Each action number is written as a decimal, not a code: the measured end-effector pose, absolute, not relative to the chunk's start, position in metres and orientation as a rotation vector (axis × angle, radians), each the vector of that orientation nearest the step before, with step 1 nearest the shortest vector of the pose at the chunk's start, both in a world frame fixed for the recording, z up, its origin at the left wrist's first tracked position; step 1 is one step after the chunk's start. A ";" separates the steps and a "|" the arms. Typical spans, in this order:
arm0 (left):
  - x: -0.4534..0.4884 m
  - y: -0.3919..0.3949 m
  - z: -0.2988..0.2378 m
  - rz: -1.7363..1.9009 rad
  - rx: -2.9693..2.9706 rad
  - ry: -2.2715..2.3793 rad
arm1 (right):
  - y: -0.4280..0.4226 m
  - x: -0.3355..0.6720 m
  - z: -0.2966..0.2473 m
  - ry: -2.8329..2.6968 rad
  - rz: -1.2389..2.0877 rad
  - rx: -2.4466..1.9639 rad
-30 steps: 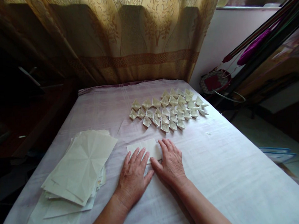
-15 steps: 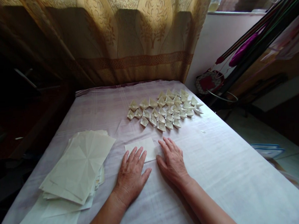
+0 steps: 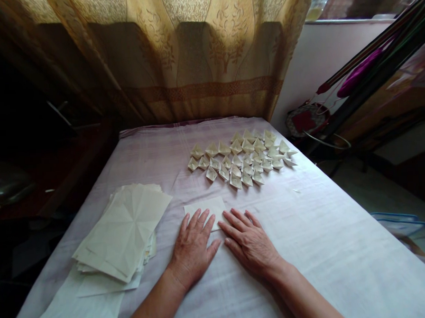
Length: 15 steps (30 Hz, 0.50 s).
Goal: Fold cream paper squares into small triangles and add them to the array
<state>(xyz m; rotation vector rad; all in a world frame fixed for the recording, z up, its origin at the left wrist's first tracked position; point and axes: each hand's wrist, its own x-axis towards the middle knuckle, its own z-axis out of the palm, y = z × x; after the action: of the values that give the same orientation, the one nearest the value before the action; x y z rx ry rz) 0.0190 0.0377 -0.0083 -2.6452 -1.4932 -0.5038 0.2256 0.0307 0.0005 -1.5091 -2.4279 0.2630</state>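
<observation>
The folded paper sheet (image 3: 205,208) lies just below the frame's centre on the white cloth-covered table (image 3: 327,248), its long axis running left to right. It sits directly beyond the fingertips of both hands. The left hand (image 3: 193,249) lies flat and spread, fingers resting on the sheet's near edge; the right hand (image 3: 250,245) lies flat too, its fingertips touching the sheet's lower right corner. Neither grips anything. The sheet is pale cream, rectangular, creased flat.
</observation>
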 end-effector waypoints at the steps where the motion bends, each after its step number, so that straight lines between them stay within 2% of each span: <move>1: 0.019 0.038 -0.008 -0.506 -2.654 -1.492 | 0.030 0.227 0.001 -2.443 0.262 -1.502; 15: 0.016 0.036 -0.008 -0.482 -2.718 -1.504 | 0.029 0.228 0.003 -2.469 0.236 -1.483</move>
<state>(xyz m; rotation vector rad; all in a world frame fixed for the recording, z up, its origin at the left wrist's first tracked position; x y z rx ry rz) 0.0160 0.0361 -0.0078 -2.7182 -1.5036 -0.4823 0.2276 0.0294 0.0027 -1.4826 -2.4695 0.2361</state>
